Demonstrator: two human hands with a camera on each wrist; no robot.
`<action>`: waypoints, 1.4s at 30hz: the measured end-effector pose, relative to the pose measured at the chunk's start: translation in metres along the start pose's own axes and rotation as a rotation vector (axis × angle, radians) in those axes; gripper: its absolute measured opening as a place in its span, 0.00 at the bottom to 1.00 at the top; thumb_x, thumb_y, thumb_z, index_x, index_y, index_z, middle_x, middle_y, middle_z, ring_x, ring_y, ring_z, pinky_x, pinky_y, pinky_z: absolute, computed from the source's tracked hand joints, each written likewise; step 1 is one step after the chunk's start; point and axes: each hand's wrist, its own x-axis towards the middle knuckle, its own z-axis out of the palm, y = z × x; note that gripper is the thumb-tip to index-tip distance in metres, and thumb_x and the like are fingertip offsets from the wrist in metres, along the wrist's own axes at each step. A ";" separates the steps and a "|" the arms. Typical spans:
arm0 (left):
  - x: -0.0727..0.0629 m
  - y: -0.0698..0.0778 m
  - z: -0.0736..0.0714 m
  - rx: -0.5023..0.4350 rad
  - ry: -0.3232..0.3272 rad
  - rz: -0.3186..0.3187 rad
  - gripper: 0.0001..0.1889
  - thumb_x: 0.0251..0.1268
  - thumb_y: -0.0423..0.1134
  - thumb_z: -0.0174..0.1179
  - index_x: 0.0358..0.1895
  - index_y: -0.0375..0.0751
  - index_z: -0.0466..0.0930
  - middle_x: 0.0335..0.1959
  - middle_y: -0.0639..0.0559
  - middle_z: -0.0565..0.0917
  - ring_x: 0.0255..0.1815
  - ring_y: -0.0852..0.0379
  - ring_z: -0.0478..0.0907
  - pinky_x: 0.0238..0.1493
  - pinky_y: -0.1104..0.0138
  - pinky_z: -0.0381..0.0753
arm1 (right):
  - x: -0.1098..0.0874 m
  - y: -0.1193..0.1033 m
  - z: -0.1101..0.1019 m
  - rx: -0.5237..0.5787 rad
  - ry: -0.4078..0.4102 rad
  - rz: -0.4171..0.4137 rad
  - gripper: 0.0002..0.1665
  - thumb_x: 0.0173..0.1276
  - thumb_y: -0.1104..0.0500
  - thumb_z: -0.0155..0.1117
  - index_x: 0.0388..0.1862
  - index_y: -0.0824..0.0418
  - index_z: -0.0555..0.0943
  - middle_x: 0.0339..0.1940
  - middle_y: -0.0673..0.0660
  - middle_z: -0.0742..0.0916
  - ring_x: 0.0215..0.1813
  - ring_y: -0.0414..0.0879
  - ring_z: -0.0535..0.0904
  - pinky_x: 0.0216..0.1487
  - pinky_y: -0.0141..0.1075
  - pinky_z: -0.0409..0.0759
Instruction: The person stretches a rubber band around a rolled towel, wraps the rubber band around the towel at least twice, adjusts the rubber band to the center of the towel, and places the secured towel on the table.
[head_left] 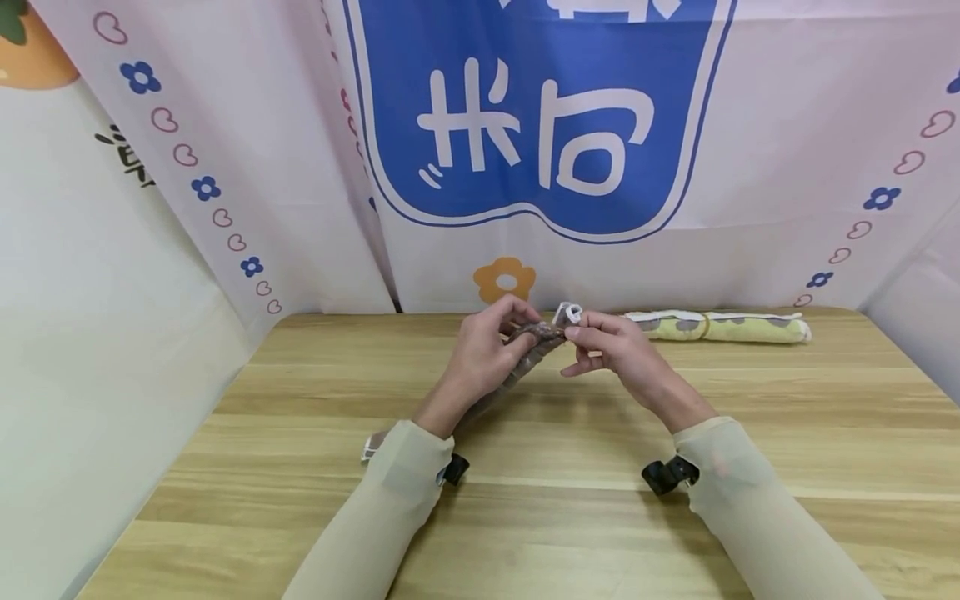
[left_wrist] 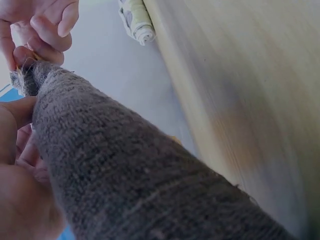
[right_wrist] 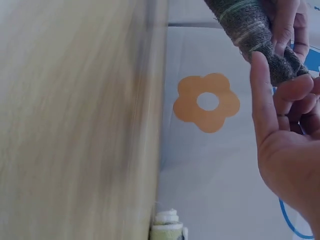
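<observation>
Rolled dark towel slanting over the wooden table, in both hands
Head: left hand grips its upper end; banded green towel behind. Left wrist: right hand pinches a yellow band. Right wrist: pale lines ring the roll.

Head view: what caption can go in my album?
Left hand grips a gray cloth roll, right hand pinches its end; a green roll lies on the wooden table.
</observation>
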 end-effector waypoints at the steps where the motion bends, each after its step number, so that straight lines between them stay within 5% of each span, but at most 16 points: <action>1: 0.000 0.000 0.000 0.000 0.004 0.002 0.10 0.67 0.23 0.69 0.46 0.37 0.82 0.40 0.47 0.89 0.39 0.54 0.86 0.43 0.62 0.87 | 0.000 0.000 0.000 -0.029 -0.002 0.006 0.17 0.80 0.60 0.60 0.31 0.66 0.72 0.33 0.59 0.76 0.39 0.48 0.82 0.49 0.53 0.89; 7: -0.001 0.000 0.004 -0.011 0.043 -0.025 0.09 0.67 0.25 0.70 0.47 0.36 0.83 0.40 0.47 0.90 0.38 0.55 0.87 0.43 0.61 0.87 | -0.003 -0.004 0.006 -0.238 0.055 -0.014 0.13 0.80 0.57 0.66 0.41 0.68 0.80 0.47 0.65 0.83 0.47 0.49 0.86 0.47 0.47 0.89; 13: -0.001 0.004 0.002 -0.005 0.012 -0.134 0.11 0.71 0.35 0.72 0.51 0.37 0.87 0.42 0.48 0.90 0.38 0.56 0.86 0.41 0.65 0.86 | -0.004 -0.008 0.009 -0.292 0.112 -0.053 0.13 0.78 0.57 0.69 0.45 0.68 0.81 0.47 0.65 0.84 0.44 0.50 0.87 0.46 0.47 0.90; 20: 0.000 0.006 -0.007 -0.267 -0.098 -0.354 0.15 0.79 0.47 0.62 0.54 0.40 0.88 0.46 0.49 0.86 0.44 0.54 0.79 0.44 0.61 0.77 | -0.004 -0.012 0.005 -0.364 0.119 -0.145 0.11 0.83 0.59 0.62 0.41 0.65 0.81 0.39 0.61 0.84 0.33 0.51 0.84 0.42 0.46 0.90; 24: 0.001 0.008 -0.008 -0.395 -0.126 -0.415 0.14 0.79 0.46 0.62 0.52 0.39 0.87 0.43 0.49 0.86 0.42 0.55 0.78 0.42 0.62 0.76 | -0.003 -0.013 0.002 -0.396 0.123 -0.179 0.13 0.85 0.58 0.58 0.39 0.64 0.81 0.35 0.64 0.81 0.29 0.51 0.81 0.39 0.44 0.89; 32: -0.001 0.012 -0.001 -0.526 -0.126 -0.416 0.07 0.68 0.33 0.73 0.43 0.36 0.85 0.31 0.52 0.83 0.30 0.59 0.74 0.30 0.69 0.74 | -0.005 -0.019 0.003 -0.446 0.082 -0.124 0.17 0.86 0.56 0.57 0.35 0.63 0.76 0.26 0.60 0.81 0.29 0.58 0.81 0.33 0.41 0.85; 42: -0.002 0.017 0.006 -0.367 0.004 -0.375 0.07 0.65 0.34 0.75 0.40 0.38 0.86 0.34 0.51 0.89 0.34 0.59 0.81 0.35 0.69 0.78 | -0.006 -0.023 0.007 -0.431 0.064 -0.036 0.14 0.77 0.59 0.71 0.44 0.66 0.75 0.39 0.61 0.85 0.37 0.54 0.85 0.38 0.41 0.88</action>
